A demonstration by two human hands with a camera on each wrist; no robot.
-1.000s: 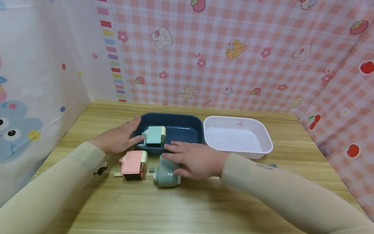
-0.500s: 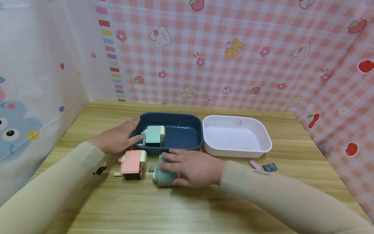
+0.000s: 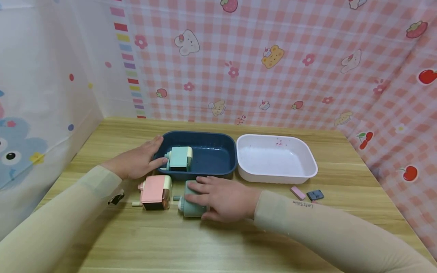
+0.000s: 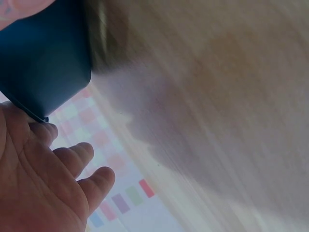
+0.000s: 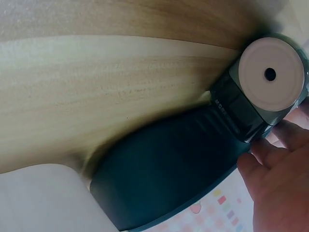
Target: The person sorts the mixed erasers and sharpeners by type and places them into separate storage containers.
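My left hand [image 3: 138,158] lies with extended fingers along the left end of a navy blue tray [image 3: 218,175], its thumb reaching over the near corner. Inside that tray stands a mint crank pencil sharpener [image 3: 179,158], close to the thumb tip. My right hand [image 3: 225,199] rests over a grey-green crank pencil sharpener [image 3: 192,206], fingers spread across its top and thumb by its near right side. The right wrist view shows that sharpener's round pale face with a pencil hole [image 5: 270,74]. Between the hands sits a pink crank pencil sharpener [image 3: 153,191] on the table.
A white tray [image 3: 276,178] stands right beside the navy one. In front of it lie a small pink block [image 3: 298,192] and a dark grey-blue block [image 3: 315,195], with a pinkish bit partly hidden by the right sleeve [image 3: 307,218]. Patterned cloth [image 3: 239,87] borders the table.
My right hand has moved slightly toward me, its fingers leaving the navy tray's rim and settling over the grey-green sharpener. The small blocks came into view. My left hand has stayed put.
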